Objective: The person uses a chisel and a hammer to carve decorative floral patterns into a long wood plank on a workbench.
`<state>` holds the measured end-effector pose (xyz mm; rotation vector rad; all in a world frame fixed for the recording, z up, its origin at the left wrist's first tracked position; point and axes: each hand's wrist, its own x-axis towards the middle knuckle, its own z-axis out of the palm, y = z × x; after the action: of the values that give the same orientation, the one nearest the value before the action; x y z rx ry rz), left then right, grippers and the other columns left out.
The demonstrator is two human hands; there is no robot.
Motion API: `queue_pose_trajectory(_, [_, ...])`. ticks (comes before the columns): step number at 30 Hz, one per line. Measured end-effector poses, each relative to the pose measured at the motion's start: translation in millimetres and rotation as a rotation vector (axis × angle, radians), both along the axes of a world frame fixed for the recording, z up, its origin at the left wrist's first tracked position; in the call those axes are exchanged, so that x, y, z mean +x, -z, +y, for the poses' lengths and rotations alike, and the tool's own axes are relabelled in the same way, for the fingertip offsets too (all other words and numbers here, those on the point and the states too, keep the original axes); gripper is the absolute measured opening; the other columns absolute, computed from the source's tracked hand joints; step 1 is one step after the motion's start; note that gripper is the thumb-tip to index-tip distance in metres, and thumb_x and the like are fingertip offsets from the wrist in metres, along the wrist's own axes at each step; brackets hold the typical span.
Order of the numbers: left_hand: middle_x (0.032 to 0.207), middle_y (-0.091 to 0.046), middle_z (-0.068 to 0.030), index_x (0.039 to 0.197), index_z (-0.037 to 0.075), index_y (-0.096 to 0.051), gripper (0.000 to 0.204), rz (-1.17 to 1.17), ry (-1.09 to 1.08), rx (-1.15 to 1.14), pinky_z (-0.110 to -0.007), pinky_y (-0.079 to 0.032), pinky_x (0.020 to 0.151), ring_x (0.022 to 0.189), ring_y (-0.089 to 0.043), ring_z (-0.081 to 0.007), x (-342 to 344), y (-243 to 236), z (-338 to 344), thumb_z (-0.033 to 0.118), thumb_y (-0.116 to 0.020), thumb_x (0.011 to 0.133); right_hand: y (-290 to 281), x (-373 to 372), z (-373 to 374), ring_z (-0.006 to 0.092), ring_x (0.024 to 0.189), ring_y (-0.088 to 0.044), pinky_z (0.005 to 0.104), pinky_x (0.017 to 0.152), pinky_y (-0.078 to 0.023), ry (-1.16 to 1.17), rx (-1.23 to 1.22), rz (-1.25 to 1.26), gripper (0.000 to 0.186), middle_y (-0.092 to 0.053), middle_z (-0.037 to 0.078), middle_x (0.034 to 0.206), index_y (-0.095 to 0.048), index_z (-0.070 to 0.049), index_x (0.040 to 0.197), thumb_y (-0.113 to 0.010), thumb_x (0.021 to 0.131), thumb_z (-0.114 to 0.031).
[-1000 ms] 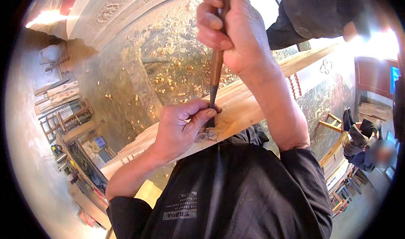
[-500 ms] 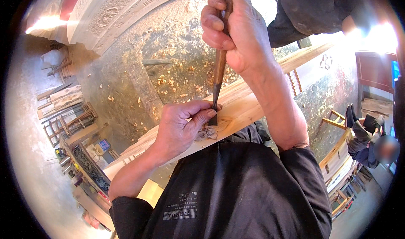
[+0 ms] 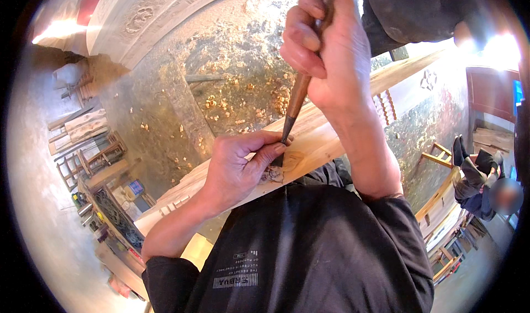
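A long pale wooden board (image 3: 326, 139) runs slantwise in front of me, close against my black shirt. My right hand (image 3: 331, 53) is wrapped round the brown wooden handle of a carving chisel (image 3: 297, 98), which leans with its top to the right. My left hand (image 3: 240, 161) pinches the dark metal shank low down, near the board. The cutting edge meets the wood beside a small carved patch (image 3: 272, 174); my left fingers partly cover this spot. Curved lines show on the wood just right of the blade.
Curled wood shavings (image 3: 218, 103) litter the floor beyond the board. A large carved panel (image 3: 149, 14) stands at the far left. At left are a crate of tools (image 3: 113, 213) and wooden frames (image 3: 91, 161). Another person (image 3: 480, 175) sits at the right, near a wooden stool (image 3: 438, 155).
My right hand has moved right and slightly nearer, tilting the chisel's handle to the right. My left hand stays almost in place, pinching the shank.
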<state>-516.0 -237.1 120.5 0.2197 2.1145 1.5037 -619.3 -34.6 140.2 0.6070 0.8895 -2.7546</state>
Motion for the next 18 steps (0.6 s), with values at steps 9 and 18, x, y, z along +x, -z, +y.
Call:
queue_pose_trajectory(9, [0.078, -0.076, -0.0094, 0.109, -0.002, -0.081, 0.013, -0.004, -0.030, -0.043, -0.029, -0.053, 0.064, 0.070, -0.065, -0.0072, -1, 0, 1, 0.006, -0.072, 0.104, 23, -19, -25, 0.0093, 0.045, -0.031, 0.0262, 0.042, -0.023, -0.053, 0.055, 0.208, 0.053, -0.049, 0.006, 0.064, -0.049, -0.013, 0.089, -0.047, 0.114, -0.060])
queue_pose_trajectory(18, [0.116, -0.079, -0.0184, 0.114, -0.008, -0.074, 0.055, -0.061, -0.131, 0.295, -0.040, -0.063, 0.097, 0.103, -0.077, -0.0237, -1, 1, -12, 0.045, -0.058, 0.114, -5, -38, -9, 0.0110, 0.050, -0.033, 0.0280, 0.043, -0.024, -0.266, 0.133, 0.039, 0.052, -0.047, 0.002, 0.069, -0.048, -0.016, 0.092, -0.041, 0.116, -0.062])
